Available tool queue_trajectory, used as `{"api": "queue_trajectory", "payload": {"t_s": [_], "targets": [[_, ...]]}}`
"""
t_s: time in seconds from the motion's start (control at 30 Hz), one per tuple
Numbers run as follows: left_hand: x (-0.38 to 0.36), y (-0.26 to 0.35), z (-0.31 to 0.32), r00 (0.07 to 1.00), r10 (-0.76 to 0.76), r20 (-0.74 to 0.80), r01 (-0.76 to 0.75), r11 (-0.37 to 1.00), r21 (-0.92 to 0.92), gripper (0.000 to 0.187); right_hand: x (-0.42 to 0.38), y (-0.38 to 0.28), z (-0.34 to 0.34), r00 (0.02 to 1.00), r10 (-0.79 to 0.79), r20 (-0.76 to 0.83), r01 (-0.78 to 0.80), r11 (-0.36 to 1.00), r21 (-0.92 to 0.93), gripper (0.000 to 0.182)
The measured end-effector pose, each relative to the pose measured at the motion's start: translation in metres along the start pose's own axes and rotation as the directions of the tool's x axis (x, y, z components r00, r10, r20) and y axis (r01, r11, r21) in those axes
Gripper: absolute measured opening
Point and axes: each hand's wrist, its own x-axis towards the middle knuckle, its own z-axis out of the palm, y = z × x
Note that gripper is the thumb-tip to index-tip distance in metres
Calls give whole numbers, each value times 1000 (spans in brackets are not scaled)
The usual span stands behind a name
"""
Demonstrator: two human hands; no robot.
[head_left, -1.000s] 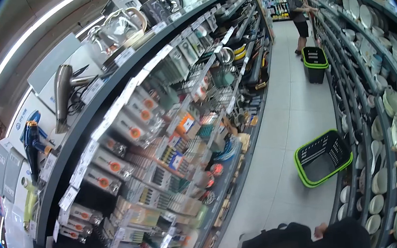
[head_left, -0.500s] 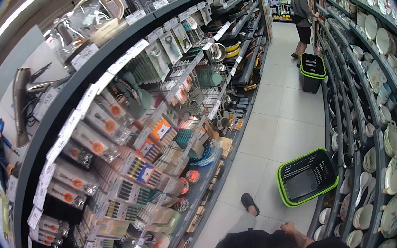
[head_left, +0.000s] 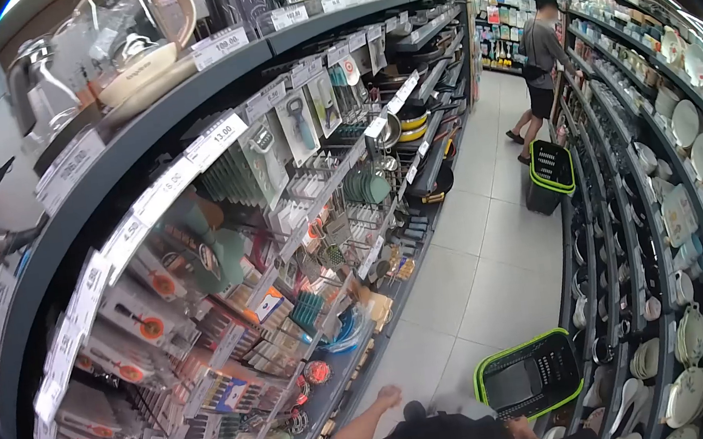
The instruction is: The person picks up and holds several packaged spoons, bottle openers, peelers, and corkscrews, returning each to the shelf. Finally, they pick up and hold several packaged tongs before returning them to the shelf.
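Observation:
My left hand (head_left: 387, 398) reaches out beside the left shelf, its fingers loosely bent and apart, with nothing seen in it. Nearest to it are the low shelf's packaged kitchen tools and a red wire-like item (head_left: 317, 372). My right hand (head_left: 523, 434) hangs low by my right side, its fingers small and blurred. In this view it overlaps the near rim of a black shopping basket (head_left: 522, 382) with a bright green edge. The basket stands on the floor, and nothing shows inside it.
Hanging utensils (head_left: 297, 126) and pans (head_left: 413, 126) fill the left shelf (head_left: 235, 68), with jugs on top. Bowls and plates (head_left: 692, 389) line the right shelf. Along the tiled aisle (head_left: 470, 267), a person (head_left: 538, 51) stands beside another green-rimmed basket (head_left: 550, 175).
My view has moved forward along the aisle. My left hand has come into view, stretched toward the left shelf. The near basket now appears lower and closer to my right hand.

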Motion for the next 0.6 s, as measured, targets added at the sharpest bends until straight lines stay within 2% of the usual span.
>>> {"api": "queue_trajectory", "payload": {"t_s": [0.07,0.1,0.13,0.2,0.23,0.3,0.33,0.4,0.47,0.5,0.53,0.57,0.6], "targets": [[24,36,1,977,205,54,-198,974,-112,20,15,0,2,995,-104,5,104,985,-141,16],[29,64,4,978,200,59,-192,974,-123,20,15,-8,6,998,-58,-13,58,998,9,17],[27,88,8,979,196,62,-187,973,-135,19,17,-20,9,1000,20,-8,-20,1000,-14,22],[24,124,8,968,231,102,-213,963,-163,19,40,-27,18,990,-97,-106,71,971,-228,24],[21,136,7,951,271,148,-239,950,-201,21,62,-27,24,991,-97,-96,72,970,-233,24],[9,158,1,951,270,151,-236,948,-213,21,117,-38,36,978,-198,-71,158,914,-373,26],[6,166,-2,948,275,162,-236,945,-225,22,121,-67,41,977,-203,-58,165,907,-387,26],[6,177,-12,953,274,130,-231,932,-278,24,122,-151,65,946,-308,-100,272,923,-272,19],[9,194,-29,927,370,58,-342,900,-270,26,146,-220,88,900,-435,-39,416,881,-224,21],[4,203,-39,921,389,22,-368,886,-284,25,140,-262,98,878,-475,57,478,864,-158,21],[9,226,-55,906,424,-20,-411,864,-291,24,140,-319,111,837,-528,146,541,837,-77,21],[7,256,-72,873,483,-69,-480,827,-293,23,150,-364,122,709,-662,242,705,679,-206,22],[-6,285,-84,841,528,-118,-537,791,-293,21,131,-424,132,646,-694,319,756,641,-134,22]]}}
